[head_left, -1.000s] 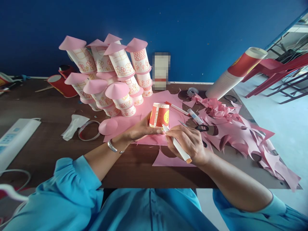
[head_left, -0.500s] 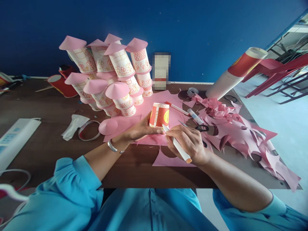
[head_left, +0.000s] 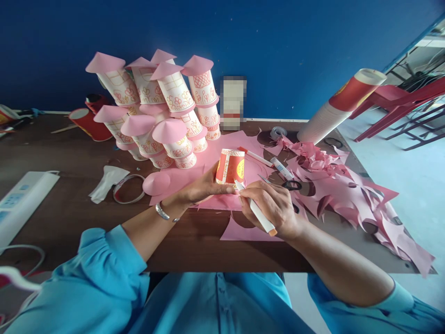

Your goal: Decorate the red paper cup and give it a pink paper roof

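Pink paper scraps [head_left: 339,185]: one edge shifted slightly since the earlier frame. Red paper cup [head_left: 233,169] (interior hidden): gripped in left hand [head_left: 205,186] over pink sheet [head_left: 208,160]; right hand [head_left: 273,204] holds white marker [head_left: 259,216] at its lower edge. Cup stack [head_left: 326,116]: nested, at right.

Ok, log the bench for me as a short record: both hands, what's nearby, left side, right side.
Left hand: holding a red paper cup
Right hand: gripping a white marker, tip at the cup's lower edge
Beyond the hands: red-and-white pen, white-and-blue tube
Left side: decorated cup towers with pink cone tops; loose pink cone in front
Right side: pink paper scraps, stack of paper cups behind them
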Demonstrator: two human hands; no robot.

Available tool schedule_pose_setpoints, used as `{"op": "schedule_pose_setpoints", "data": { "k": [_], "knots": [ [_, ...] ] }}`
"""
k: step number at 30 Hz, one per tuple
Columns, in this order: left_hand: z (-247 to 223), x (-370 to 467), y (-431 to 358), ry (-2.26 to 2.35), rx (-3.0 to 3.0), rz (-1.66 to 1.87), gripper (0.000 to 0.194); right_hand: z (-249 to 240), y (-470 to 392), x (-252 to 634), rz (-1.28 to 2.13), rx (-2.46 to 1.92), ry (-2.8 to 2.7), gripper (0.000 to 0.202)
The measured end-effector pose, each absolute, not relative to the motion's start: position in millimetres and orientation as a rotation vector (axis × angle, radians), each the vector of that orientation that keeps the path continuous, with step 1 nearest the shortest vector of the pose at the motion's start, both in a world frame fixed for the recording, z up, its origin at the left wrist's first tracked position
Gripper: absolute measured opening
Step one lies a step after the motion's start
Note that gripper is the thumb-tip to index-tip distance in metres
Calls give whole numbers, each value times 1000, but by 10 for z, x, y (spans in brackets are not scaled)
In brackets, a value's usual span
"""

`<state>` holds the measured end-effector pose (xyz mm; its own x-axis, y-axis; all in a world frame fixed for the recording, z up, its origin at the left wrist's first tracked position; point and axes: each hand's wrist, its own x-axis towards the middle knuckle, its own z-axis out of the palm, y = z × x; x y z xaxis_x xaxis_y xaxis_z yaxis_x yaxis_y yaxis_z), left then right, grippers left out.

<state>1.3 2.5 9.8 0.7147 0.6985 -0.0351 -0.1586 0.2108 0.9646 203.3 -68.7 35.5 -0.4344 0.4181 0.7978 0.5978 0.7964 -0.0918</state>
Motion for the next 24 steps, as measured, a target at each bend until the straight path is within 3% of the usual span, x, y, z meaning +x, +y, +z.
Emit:
{"op": "schedule_pose_setpoints", "data": {
  "k": [24],
  "knots": [
    [87, 11, 29, 518, 1198, 627, 86, 385, -684, 2031, -244, -735, -2122, 18]
  ]
}}
